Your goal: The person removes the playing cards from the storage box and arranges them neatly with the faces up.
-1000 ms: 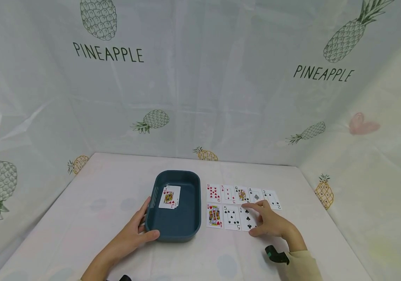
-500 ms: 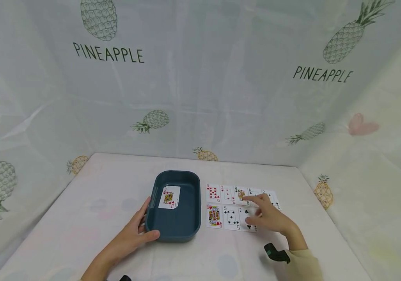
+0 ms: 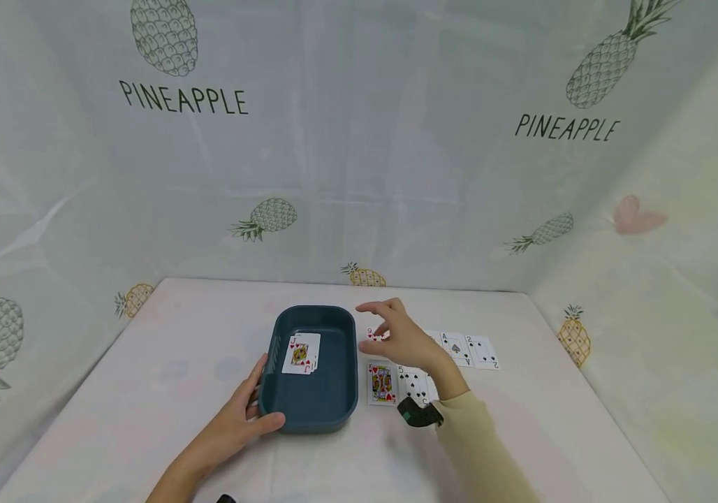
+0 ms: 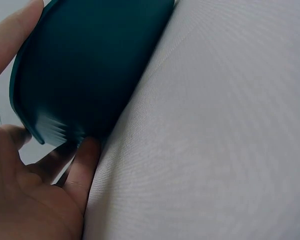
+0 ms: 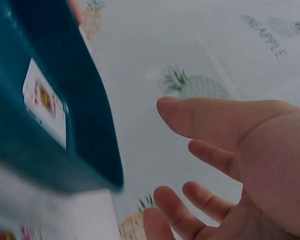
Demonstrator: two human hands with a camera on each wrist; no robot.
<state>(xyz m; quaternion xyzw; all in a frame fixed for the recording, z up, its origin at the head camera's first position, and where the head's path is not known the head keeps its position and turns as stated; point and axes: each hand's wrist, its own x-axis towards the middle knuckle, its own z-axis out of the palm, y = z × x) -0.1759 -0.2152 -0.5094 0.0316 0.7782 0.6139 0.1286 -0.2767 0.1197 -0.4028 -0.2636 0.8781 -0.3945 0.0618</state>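
A dark teal tray (image 3: 309,427) stands on the table. My left hand (image 3: 230,427) holds its near left corner, thumb at the front rim and fingers along the outer side wall. A small stack of playing cards (image 3: 299,354), jack uppermost, lies face up inside the tray. My right hand (image 3: 406,342) hovers just right of the tray, thumb and forefinger spread apart, nothing between them. It hides part of two card rows. Visible there are the king of hearts (image 3: 382,383), five of spades (image 3: 409,378), ace of spades (image 3: 456,348) and two of spades (image 3: 482,352).
A white cloth (image 3: 208,332) covers the table. Behind and at both sides hang pineapple-print sheets (image 3: 365,175). A dark wrist strap piece (image 3: 420,413) sits at the right sleeve (image 3: 481,436), above the table's front part.
My right hand has left the three of clubs and queen, rising and moving left to beside the tray with nothing held. The view has shifted slightly. My left hand keeps its hold.
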